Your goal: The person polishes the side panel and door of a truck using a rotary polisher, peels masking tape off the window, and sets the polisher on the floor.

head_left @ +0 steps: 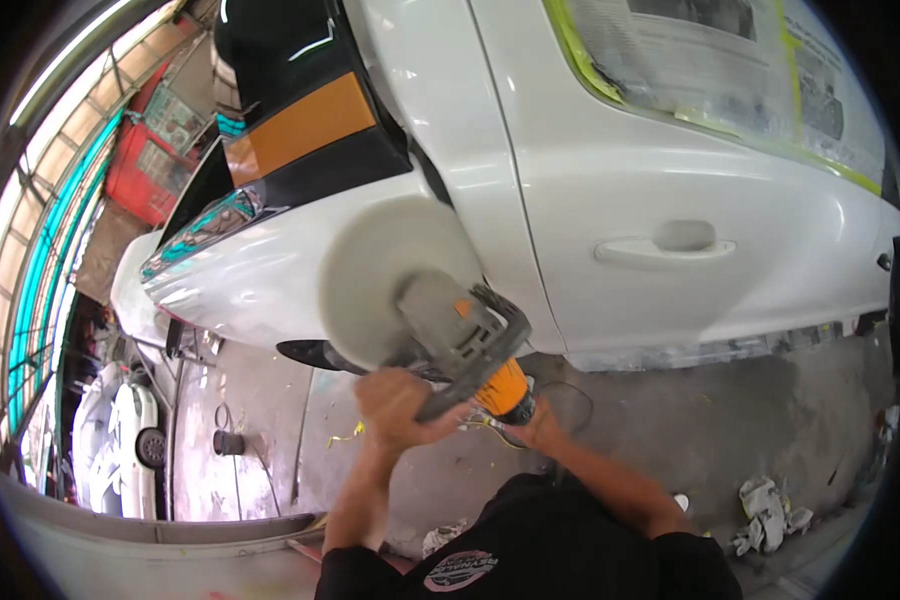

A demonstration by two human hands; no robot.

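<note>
A grey and orange car polisher (460, 325) is between my two hands, its big round pale pad (365, 265) blurred as if turning. My left hand (398, 405) wraps around the dark side handle. Behind the orange body, my right hand (538, 425) grips the rear end, its fingers partly hidden. The pad overlaps the glossy white rear fender (240, 275) of a car; whether it touches the paint I cannot tell. Right of it lies the white car door (670, 290) with its handle (665, 248).
Newspaper and yellow-green masking tape cover the car window (670, 60). A black panel with an orange strip (305, 130) adjoins the fender. A cable (580, 395) trails on the concrete floor (670, 420). Crumpled paper (765, 515) lies lower right, a dark bucket (228, 442) lower left.
</note>
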